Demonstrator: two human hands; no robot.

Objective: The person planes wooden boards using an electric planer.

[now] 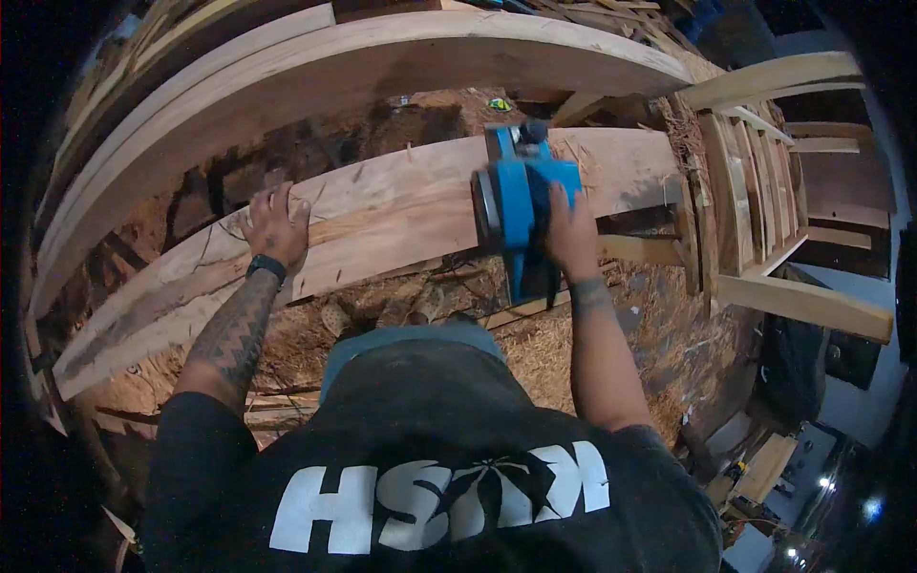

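My right hand (573,239) is wrapped round the handle of a blue electric planer (517,202). The planer sits on the upper face of a wide wooden plank (401,205), right of its middle; its sole is hidden. Toward the plank's left part, my left hand (277,229) lies on the wood with its fingers stretched out, holding nothing. A dark band circles the left wrist. Shavings and dark streaks are scattered over the plank's surface.
Beyond the plank runs a long thick board (382,62) on edge. A slatted wooden frame (755,181) stands at the right, with a beam (807,306) jutting out below it. Wood shavings (611,353) cover the floor. A small yellow-green item (500,104) lies beyond the plank.
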